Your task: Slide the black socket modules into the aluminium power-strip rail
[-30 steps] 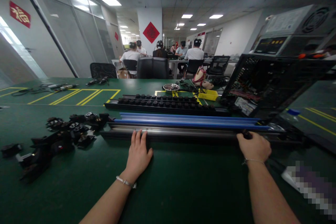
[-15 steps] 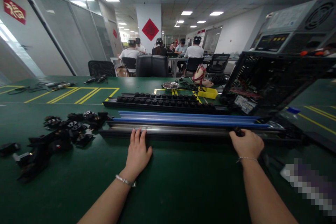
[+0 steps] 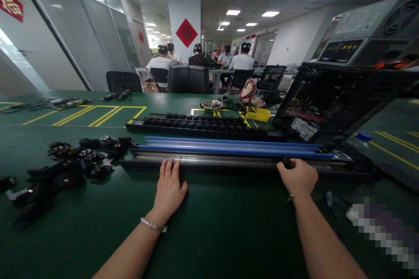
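Observation:
A long dark rail with a shiny metal channel [image 3: 222, 157] lies crosswise on the green table before me. My left hand [image 3: 170, 189] rests flat, its fingertips on the rail's near edge and its thumb out to the side. Toward the rail's right part, my right hand [image 3: 298, 177] has its fingers closed around a small black part [image 3: 287, 162] at the channel. The fingers hide most of this part, so its kind does not show. Just behind lies a blue rail [image 3: 229, 144], parallel to the dark one.
Black rails with rows of small rollers [image 3: 196, 126] lie farther back. Loose black parts [image 3: 81, 159] are piled at left. An open computer case [image 3: 334, 104] stands at right. Beyond the rails are a metal bowl [image 3: 211, 104] and a yellow tray [image 3: 258, 114]. People sit in the background.
My right hand has slid a little to the left along the rail with the small black part. The left hand stays on the rail's edge. The view has shifted slightly.

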`<state>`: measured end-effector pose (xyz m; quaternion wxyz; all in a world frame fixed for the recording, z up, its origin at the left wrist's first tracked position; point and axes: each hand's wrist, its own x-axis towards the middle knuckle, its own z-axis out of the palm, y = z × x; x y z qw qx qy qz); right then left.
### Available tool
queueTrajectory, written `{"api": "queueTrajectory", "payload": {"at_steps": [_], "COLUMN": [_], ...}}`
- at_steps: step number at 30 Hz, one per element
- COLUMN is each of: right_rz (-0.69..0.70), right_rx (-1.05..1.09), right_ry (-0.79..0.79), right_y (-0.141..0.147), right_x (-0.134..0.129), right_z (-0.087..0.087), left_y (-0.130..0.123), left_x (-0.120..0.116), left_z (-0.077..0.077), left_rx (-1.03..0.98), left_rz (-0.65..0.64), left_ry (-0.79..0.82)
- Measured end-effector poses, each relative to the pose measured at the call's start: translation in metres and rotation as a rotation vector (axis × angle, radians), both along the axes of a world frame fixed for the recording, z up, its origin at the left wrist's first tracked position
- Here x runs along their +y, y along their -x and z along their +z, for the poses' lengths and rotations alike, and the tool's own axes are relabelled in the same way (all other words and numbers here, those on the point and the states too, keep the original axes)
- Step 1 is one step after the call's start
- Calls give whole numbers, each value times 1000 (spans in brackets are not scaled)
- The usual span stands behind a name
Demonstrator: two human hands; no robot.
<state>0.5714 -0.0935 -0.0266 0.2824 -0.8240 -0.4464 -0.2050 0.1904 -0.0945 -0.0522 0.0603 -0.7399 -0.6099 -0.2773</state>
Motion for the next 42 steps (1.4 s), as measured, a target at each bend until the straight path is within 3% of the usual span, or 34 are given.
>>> {"api": "queueTrajectory", "payload": {"at_steps": [17,42], "right_rz": [173,310], "right_rx": [59,28], "right_ry": [9,8], "right_y": [28,60], "right_x": [6,9], "right_z": [-2,-3], "left_y": [3,3], "left_x": [0,0], "left_z": [0,1], "left_rx": [-31,-34], "left_rz": [-12,-13], "left_ry": [30,58]}}
